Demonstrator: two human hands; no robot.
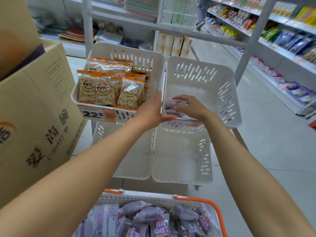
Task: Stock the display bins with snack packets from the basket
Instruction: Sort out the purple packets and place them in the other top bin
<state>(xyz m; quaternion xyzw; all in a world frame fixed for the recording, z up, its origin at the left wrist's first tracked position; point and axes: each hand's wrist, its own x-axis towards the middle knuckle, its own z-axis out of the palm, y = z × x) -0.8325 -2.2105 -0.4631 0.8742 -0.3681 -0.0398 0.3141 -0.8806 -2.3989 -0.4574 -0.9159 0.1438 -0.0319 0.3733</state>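
Note:
A white basket [196, 199] with orange handles sits at the bottom, full of purple snack packets [153, 219]. Above it, the upper right display bin [227, 100] holds a few purple-and-white packets [172, 105] at its near left corner. My right hand [189, 106] lies on top of those packets with its fingers bent over them. My left hand [152, 110] is flat and straight, its palm against the bin's near left wall and corner. The upper left bin [95, 53] is stocked with orange-topped packets [109, 88].
Two lower white bins [179, 161] sit under the upper ones. A large cardboard box [39, 106] stands at the left. Stocked shelves [280, 41] line the aisle at the right, where a person's legs [201, 12] show far off. A price tag [96, 114] hangs on the left bin.

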